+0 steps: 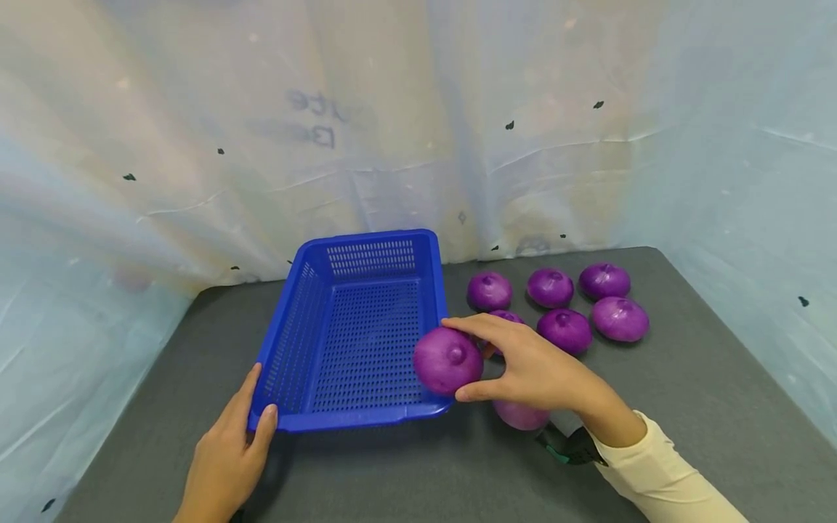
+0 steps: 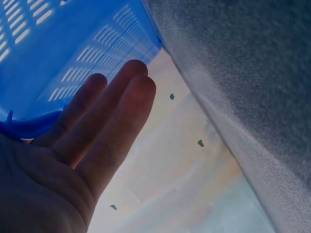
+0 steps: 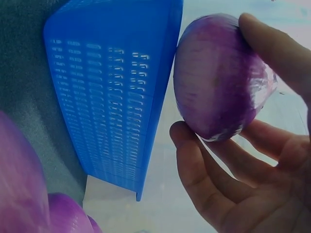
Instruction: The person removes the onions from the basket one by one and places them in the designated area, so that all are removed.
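A blue slotted plastic basket (image 1: 353,420) lies on the dark grey table, left of centre. My left hand (image 1: 229,450) grips its near-left corner, thumb over the rim; in the left wrist view the fingers (image 2: 112,126) stretch along the basket's outside. With thumb and fingertips my right hand (image 1: 532,367) holds a shiny purple onion (image 1: 447,361) over the basket's right rim, near the front corner. From the right wrist view, the onion (image 3: 214,77) is raised beside the basket's slotted side wall (image 3: 107,97). No onion shows inside the basket.
Several more purple onions (image 1: 564,331) lie on the table (image 1: 693,407) right of the basket, one (image 1: 522,414) partly hidden under my right hand. A pale plastic sheet (image 1: 392,109) hangs behind the table and along both sides.
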Motion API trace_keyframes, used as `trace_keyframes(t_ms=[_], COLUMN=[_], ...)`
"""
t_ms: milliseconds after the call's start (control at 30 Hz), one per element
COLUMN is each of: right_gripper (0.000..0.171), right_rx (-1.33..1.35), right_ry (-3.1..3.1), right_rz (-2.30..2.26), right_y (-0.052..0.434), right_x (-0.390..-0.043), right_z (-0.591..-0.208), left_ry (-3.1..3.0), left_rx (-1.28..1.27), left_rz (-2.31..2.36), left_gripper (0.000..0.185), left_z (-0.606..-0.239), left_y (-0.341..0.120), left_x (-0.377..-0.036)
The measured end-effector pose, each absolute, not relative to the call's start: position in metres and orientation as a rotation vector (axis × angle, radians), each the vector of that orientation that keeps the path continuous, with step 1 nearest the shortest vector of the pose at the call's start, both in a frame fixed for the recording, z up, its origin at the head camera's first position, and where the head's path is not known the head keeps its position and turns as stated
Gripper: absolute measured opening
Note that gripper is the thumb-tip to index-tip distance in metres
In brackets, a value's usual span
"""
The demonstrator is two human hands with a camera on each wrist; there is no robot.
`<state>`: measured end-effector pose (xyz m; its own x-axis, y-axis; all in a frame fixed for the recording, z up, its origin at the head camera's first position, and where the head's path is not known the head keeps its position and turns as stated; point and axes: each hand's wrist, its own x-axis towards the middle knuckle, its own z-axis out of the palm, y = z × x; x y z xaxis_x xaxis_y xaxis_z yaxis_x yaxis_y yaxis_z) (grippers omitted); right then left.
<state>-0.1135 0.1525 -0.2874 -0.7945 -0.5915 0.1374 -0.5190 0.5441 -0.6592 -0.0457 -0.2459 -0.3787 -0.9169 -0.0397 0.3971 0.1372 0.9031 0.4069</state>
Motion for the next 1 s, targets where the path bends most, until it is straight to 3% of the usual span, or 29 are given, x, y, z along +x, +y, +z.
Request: trace_keyframes(t_ms=[1000], right_gripper=[0.08], right_rx=[-0.842], right_ry=[2.895], right_rz=[-0.973], right_y=[0.207], right_x=[-0.124], right_z=[-0.281], left_ry=[-2.699], left_rx=[-0.048], left_rz=[-0.603], left_gripper=[0.064], left_z=[-0.378], left_y=[-0.245], left_x=[-0.046])
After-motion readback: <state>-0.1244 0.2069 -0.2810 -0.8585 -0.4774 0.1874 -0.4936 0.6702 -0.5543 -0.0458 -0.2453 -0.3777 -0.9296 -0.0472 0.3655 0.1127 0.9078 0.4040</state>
